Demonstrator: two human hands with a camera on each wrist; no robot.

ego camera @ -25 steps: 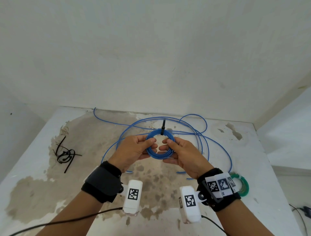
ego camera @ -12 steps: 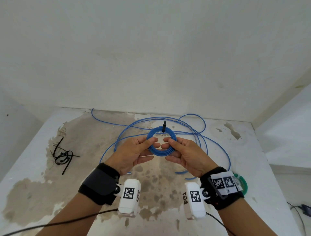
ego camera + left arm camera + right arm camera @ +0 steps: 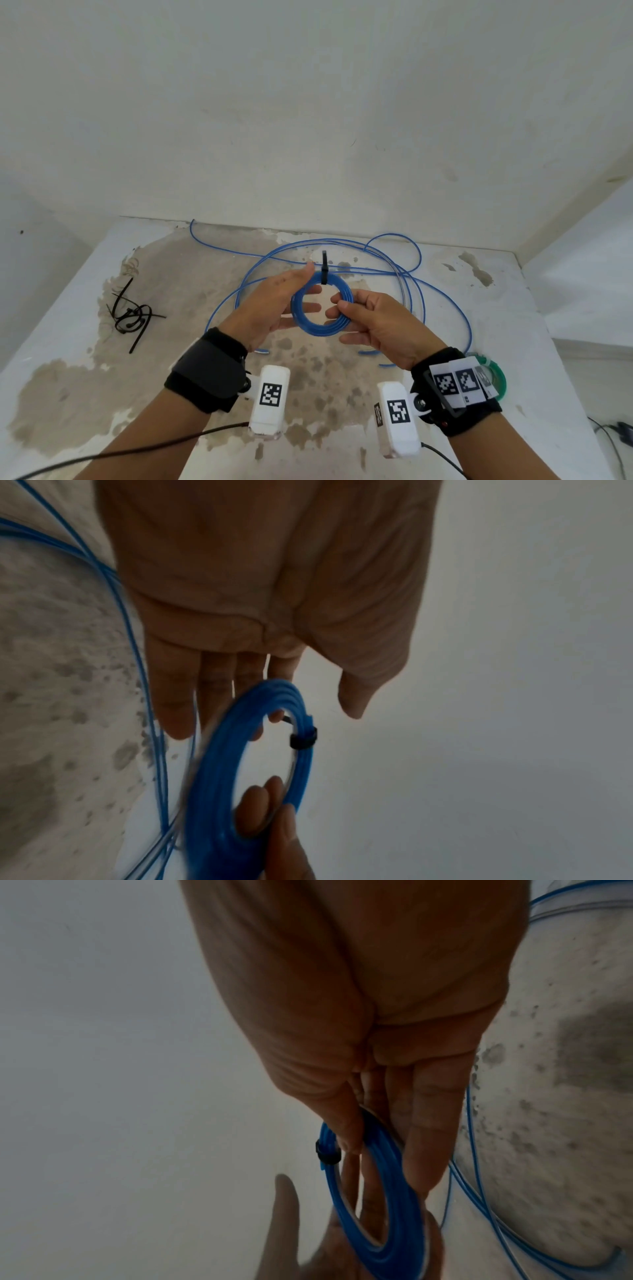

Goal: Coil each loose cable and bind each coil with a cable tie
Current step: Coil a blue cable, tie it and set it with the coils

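Cable ties (image 3: 132,313), black and tangled in a small heap, lie on the stained table (image 3: 68,394) well to the left of the blue coil (image 3: 321,303); they look like the stock kept within reach for binding.

Next rightward comes the left hand (image 3: 274,301). Its fingers are straight and spread, the palm turned toward the coil, and the fingertips show through and behind the ring's left side. The left wrist view shows the same flat hand with nothing curled round the cable, so it seems to steady or back the coil rather than grip it.

The blue coil itself is held up above the table, between the two hands, standing nearly on edge. A black tie (image 3: 324,270) wraps its top, the tail sticking upward, so this coil appears already bound and is probably being checked or readied for setting down.

To the coil's right, the right hand (image 3: 380,325) carries it: thumb and fingers pinch the ring's right side, the wrist angled inward.

Behind and right of the coil, loose blue cable (image 3: 421,301) sprawls in wide loops on the table, not yet coiled. Farther right, a green coil (image 3: 498,371) lies half hidden by the right wristband.
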